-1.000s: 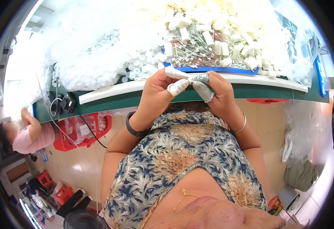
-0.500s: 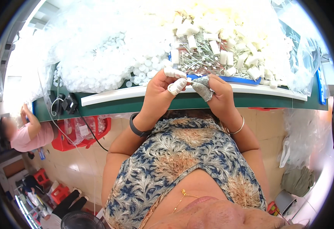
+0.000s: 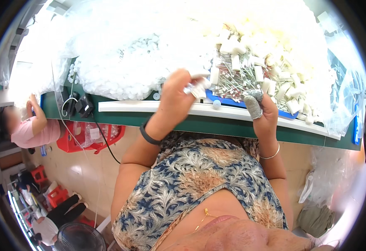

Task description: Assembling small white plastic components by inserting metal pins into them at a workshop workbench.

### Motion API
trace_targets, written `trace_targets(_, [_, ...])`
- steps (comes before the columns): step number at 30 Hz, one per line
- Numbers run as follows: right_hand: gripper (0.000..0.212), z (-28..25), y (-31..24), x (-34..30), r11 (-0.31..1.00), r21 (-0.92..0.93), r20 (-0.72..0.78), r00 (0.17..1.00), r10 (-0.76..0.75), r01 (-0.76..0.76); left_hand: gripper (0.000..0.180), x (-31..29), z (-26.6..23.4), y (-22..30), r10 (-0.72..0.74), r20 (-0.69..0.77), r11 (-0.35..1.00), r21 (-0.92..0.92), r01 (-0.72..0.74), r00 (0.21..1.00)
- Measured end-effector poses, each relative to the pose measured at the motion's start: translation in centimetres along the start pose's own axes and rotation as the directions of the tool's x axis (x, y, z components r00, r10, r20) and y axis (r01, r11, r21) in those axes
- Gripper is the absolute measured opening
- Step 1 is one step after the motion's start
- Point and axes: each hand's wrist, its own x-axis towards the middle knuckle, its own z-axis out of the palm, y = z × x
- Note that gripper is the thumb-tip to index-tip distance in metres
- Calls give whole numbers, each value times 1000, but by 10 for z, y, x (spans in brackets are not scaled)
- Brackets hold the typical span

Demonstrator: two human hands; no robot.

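Note:
My left hand (image 3: 176, 98), white covers on its fingertips and a dark band on the wrist, is over the near edge of a heap of translucent round caps (image 3: 145, 44). Motion smears its fingers, so I cannot tell what they hold. My right hand (image 3: 263, 111) has grey cloth covers on its thumb and forefinger, which are drawn together at the near rim of a blue tray (image 3: 287, 114). Whatever is between them is hidden. In the tray lie many thin wired pieces with small white ends (image 3: 237, 79). One round cap (image 3: 217, 103) rests by the white rail.
A white rail (image 3: 128, 106) runs along the green table's near edge. White cylindrical pieces (image 3: 292, 92) are heaped around the tray's right side. Black adapters (image 3: 83, 105) with cables sit at left. Below stands a red basket (image 3: 76, 142); a person in pink (image 3: 32, 129) works far left.
My hands were together over the rail, fingertips at a small white piece. They have parted: the right moved right to the tray, the left to the caps. The view has shifted slightly.

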Motion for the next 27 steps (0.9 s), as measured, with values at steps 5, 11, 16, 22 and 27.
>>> trace_targets(5, [19, 0, 0, 2, 998, 54, 45, 998, -46, 44, 17, 33, -19, -14, 337, 6, 779, 560, -283, 941])
trace_targets(11, [20, -4, -5, 2, 998, 2, 15, 998, -57, 57, 24, 39, -19, -16, 269, 37, 766, 598, -236, 963])
trace_targets(16, [21, -8, -7, 2, 991, 136, 39, 999, -16, 10, 17, 31, -16, -5, 33, -137, 999, -2, -34, 990])
trace_targets(22, [21, -8, -20, 1, 969, 245, 82, 996, 19, -39, 24, 19, 19, 7, -223, 394, 160, -888, 432, 892])
trace_targets(27, [24, -12, -13, -4, 983, 161, 81, 994, 73, -86, 29, 9, 31, 14, -183, 520, 110, -833, 543, 834])
